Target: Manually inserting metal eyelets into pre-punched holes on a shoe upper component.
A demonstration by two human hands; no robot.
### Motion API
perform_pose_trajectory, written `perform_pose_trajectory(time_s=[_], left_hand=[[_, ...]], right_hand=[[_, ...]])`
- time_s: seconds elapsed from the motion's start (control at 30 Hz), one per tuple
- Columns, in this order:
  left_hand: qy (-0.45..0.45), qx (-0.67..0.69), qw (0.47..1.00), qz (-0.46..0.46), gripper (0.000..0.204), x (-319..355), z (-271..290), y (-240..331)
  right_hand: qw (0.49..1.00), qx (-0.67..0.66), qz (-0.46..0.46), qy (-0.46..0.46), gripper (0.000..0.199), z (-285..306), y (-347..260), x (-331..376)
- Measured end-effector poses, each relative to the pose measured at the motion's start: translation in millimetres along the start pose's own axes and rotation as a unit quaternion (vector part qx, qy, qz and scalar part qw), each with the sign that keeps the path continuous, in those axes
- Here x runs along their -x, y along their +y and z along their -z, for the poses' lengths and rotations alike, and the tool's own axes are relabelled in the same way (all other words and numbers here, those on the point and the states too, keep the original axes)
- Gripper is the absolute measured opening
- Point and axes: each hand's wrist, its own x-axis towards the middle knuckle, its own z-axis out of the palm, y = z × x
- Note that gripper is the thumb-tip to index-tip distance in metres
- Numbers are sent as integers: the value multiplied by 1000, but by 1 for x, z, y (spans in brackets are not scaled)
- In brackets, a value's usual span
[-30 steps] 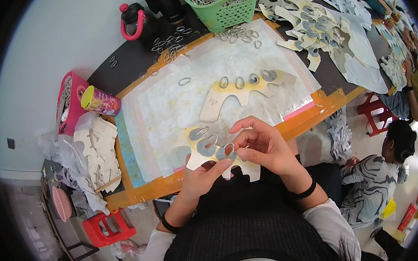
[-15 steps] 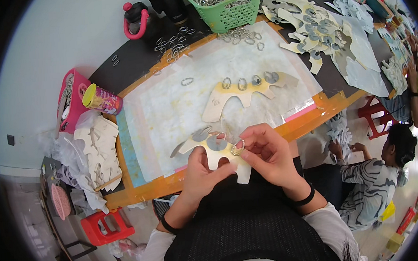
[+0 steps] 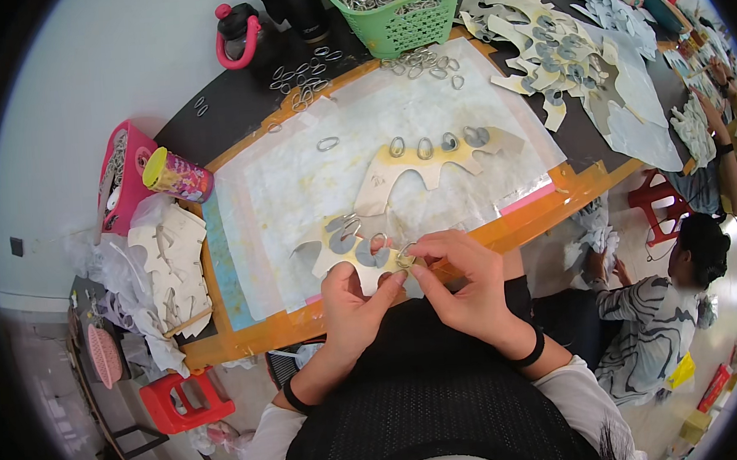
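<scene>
Near the table's front edge I hold a cream, scalloped flat piece [image 3: 324, 259] with grey round patches and metal oval rings on its tabs. My left hand [image 3: 353, 305] pinches its lower edge between thumb and fingers. At its right end, my right hand [image 3: 466, 285] is closed on a metal oval ring [image 3: 403, 258], thumb and forefinger against the piece. Part of the piece's right end is hidden by my fingers. Beyond it, a second scalloped piece [image 3: 374, 187] lies flat on the white sheet, a ring at each of its several tabs.
Loose rings [image 3: 302, 82] lie at the table's back, beside a green basket [image 3: 402, 27] full of rings. Finished-looking pieces pile up [image 3: 556, 58] at back right. A pink bin [image 3: 120, 190], a tin [image 3: 181, 176] and cut pieces [image 3: 168, 272] stand left. A co-worker [image 3: 644, 323] sits at right.
The held piece has tilted, its right end rising toward the table. My right fingers have moved slightly left and down with the ring, and the left thumb has come against the piece.
</scene>
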Motion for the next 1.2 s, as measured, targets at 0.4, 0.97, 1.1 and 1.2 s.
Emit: perform_pose_trajectory(time_s=[0.4, 0.97, 1.1, 1.2], left_hand=[[-5, -74, 997, -26, 58, 4, 1, -3], [-154, 128, 976, 82, 58, 29, -2, -8], [-258, -182, 949, -2, 34, 36, 18, 24], [-95, -373, 878, -284, 31, 14, -5, 27]], right_hand=[[995, 80, 49, 37, 19, -9, 2, 3], [992, 67, -11, -105, 6, 20, 6, -11], [956, 240, 61, -159, 3, 40, 16, -24], [939, 274, 72, -196, 3, 45, 24, -26]])
